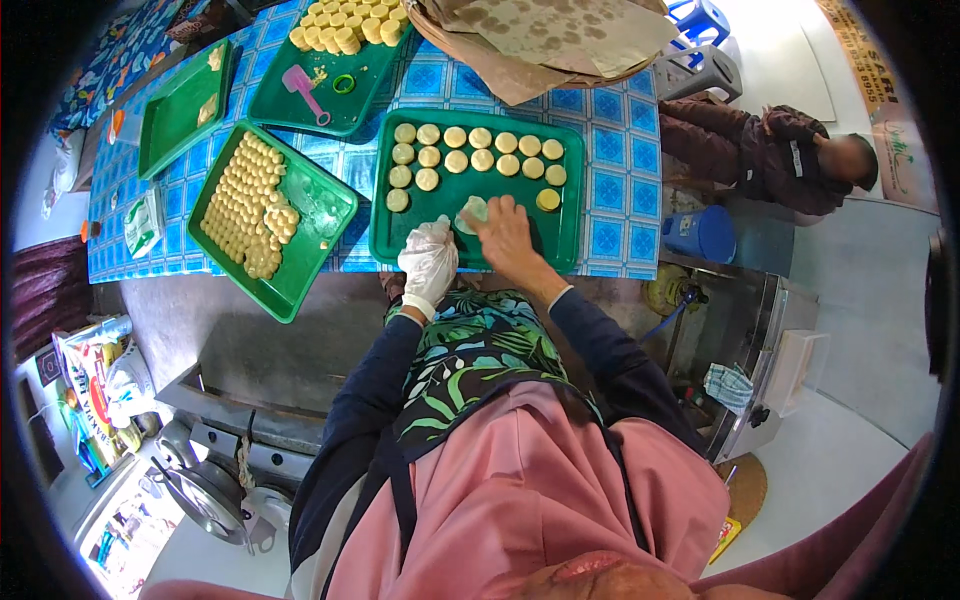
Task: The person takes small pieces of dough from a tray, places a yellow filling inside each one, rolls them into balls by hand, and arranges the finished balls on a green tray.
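Small round pale-yellow cakes [481, 159] stand in rows along the far half and both sides of a green tray [420, 221] in front of me. One yellower round [548, 199] sits at the tray's right side. At the near edge, my left hand [427, 262], in a white glove, is closed with its fingers bunched; whatever is inside is hidden. Beside it, my bare right hand [510, 240] has its fingertips closed at the edge of a pale, whitish-green round piece [472, 212]. That piece lies on or just above the tray; its kind is unclear.
To the left, a tilted green tray [318, 262] holds many small dough balls [245, 200]. Behind it, another tray carries stacked yellow rounds [345, 38], a pink scraper [305, 92] and a green ring [344, 84]. A paper-lined basket [540, 50] overhangs the far edge. Someone [760, 150] stands right.
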Demonstrator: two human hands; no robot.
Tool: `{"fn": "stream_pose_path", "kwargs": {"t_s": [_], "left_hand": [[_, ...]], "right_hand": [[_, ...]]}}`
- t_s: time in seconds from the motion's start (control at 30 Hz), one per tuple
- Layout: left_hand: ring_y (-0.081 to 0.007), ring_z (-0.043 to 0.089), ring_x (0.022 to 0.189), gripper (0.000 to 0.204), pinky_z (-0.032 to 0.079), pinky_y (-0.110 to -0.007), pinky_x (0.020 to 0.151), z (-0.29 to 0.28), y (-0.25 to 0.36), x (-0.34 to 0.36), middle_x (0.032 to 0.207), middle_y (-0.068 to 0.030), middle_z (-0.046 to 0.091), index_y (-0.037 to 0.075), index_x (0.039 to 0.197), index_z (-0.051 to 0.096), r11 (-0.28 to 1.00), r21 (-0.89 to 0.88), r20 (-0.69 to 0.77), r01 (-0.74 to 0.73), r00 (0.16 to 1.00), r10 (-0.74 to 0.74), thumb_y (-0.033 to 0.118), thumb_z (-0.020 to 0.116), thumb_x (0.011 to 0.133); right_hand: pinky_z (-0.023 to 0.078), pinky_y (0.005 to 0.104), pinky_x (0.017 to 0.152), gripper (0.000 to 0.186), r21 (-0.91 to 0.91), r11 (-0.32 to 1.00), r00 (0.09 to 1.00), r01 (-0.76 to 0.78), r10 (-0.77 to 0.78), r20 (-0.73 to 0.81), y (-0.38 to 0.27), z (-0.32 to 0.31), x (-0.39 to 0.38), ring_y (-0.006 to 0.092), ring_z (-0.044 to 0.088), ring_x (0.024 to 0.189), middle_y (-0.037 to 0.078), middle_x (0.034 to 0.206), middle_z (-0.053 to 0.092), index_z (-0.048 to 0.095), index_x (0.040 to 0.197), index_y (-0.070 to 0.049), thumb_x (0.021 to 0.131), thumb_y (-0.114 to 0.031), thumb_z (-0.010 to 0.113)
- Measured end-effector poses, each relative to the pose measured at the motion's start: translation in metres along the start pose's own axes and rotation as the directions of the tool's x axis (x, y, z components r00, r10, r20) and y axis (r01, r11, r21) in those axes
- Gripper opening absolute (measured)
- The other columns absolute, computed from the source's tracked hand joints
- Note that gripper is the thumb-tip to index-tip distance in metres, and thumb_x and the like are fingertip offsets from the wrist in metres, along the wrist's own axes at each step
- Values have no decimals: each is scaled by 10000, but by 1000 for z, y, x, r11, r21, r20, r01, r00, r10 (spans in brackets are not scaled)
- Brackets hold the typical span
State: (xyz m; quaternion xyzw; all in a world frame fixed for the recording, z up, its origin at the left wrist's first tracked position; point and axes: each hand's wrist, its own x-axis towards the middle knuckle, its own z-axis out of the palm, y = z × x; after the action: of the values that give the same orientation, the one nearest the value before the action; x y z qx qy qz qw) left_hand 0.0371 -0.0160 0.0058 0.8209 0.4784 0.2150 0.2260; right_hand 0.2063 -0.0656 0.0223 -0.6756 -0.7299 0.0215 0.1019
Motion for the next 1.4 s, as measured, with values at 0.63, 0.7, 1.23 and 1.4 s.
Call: {"fn": "stream_pose_path", "kwargs": {"t_s": [0.63,0.7,1.23,1.4], "left_hand": [[-390,682,834,231,526,-464,765,24,19,22,834,-209,704,23,825,751,938,-229,108,262,964,-243,249,709,849],[-402,667,820,158,524,-499,751,23,23,22,832,-197,698,47,805,708,924,-258,157,282,956,-248,199,690,845],[-417,636,788,157,513,-467,712,20,37,18,841,-190,647,36,967,544,813,-519,14,263,954,-300,36,644,846],[-397,620,792,218,497,-467,721,17,35,16,857,-158,622,37,898,557,706,-623,31,336,913,-407,101,747,810]], "right_hand": [[434,498,823,536,30,963,956,-268,270,-118,97,-19,-14,337,583,1024,127,1019,691,659,1275,-64,756,-95,787],[445,498,837,559,103,925,928,-367,371,-25,98,-23,-12,330,605,1032,136,1055,700,652,1289,-63,747,-81,789],[503,459,869,621,245,969,991,13,20,-131,17,4,12,368,595,1043,156,1107,695,652,1332,-42,722,75,677],[518,494,840,443,474,825,909,-309,402,-107,22,14,2,387,620,984,172,1039,650,702,1187,-54,750,19,710]]}}
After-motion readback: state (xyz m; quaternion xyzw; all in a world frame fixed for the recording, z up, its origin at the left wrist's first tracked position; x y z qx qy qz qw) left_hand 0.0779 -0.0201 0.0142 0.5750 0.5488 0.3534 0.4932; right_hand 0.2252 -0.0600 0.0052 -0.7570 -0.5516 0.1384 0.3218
